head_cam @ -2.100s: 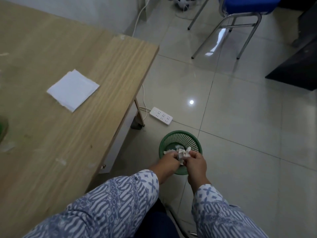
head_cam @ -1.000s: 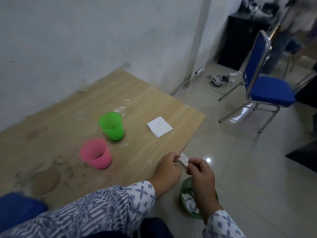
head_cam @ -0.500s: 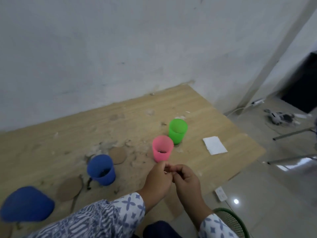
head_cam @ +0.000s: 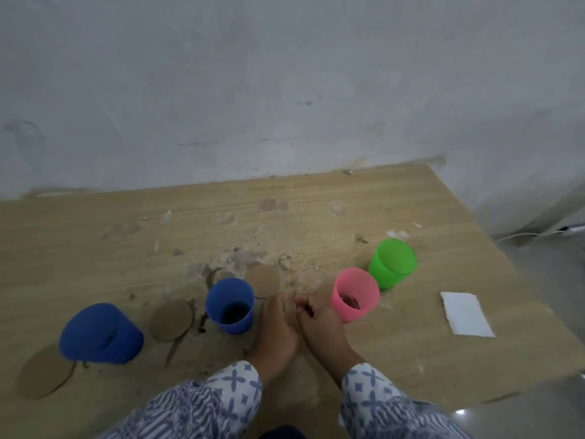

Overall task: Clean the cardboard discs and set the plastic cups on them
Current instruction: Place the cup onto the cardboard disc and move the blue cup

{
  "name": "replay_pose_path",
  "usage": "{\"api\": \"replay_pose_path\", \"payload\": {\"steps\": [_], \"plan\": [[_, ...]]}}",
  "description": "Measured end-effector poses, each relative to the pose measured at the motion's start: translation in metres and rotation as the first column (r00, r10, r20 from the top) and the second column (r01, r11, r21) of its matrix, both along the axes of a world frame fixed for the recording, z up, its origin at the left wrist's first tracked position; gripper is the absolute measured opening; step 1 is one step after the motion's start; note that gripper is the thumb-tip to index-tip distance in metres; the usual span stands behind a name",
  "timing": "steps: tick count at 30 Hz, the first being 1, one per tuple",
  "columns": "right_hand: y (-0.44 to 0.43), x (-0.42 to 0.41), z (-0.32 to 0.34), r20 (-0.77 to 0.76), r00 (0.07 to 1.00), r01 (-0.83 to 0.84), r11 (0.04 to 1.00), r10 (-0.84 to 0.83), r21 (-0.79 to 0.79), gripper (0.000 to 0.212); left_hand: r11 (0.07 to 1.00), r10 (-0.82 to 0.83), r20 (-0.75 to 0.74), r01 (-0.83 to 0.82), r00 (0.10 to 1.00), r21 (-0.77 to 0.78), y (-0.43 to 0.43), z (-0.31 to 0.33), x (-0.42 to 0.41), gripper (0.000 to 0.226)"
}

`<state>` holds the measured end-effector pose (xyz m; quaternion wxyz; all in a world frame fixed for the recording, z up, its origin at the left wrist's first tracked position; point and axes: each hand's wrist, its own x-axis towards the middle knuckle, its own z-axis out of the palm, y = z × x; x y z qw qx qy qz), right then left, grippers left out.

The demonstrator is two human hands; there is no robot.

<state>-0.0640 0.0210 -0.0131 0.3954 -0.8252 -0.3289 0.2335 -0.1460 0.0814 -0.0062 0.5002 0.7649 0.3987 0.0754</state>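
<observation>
Four plastic cups stand on the dirty wooden table: a green cup and a pink cup at the right, an upright blue cup in the middle, and a second blue cup at the left, blurred. Brown cardboard discs lie flat: one between the blue cups, one behind the middle cup, one at the near left. My left hand and right hand are together between the blue and pink cups, fingertips touching, with nothing visible in them.
A folded white tissue lies near the table's right edge. Crumbs and dirt are scattered over the table's middle. A grey wall runs along the far edge. Tiled floor and a cable show at the right.
The view swung from the green waste basket on the floor up to the table. My hands came up from the basket; the small white scrap between my fingers is no longer visible.
</observation>
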Motion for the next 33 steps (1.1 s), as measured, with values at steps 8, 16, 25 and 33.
{"api": "replay_pose_path", "payload": {"steps": [8,16,25,33], "plan": [[0.036,0.018,-0.010,-0.034,0.996,-0.092,0.986,0.089,-0.141,0.037,0.995,0.091,-0.173,-0.096,0.981,-0.017,0.018,-0.026,0.016,0.062],[0.046,0.030,-0.012,-0.174,0.976,-0.155,0.980,0.132,-0.126,0.045,0.980,0.197,-0.137,-0.199,0.971,-0.004,0.022,-0.031,0.025,0.060],[0.043,0.030,-0.005,-0.154,0.960,-0.248,0.965,0.232,-0.090,0.034,0.984,0.164,-0.149,-0.152,0.975,0.094,0.022,-0.041,0.024,0.052],[0.028,0.015,-0.011,-0.100,0.981,-0.173,0.984,0.167,-0.051,0.029,0.993,0.100,-0.148,-0.091,0.984,0.071,0.016,-0.032,0.016,0.057]]}}
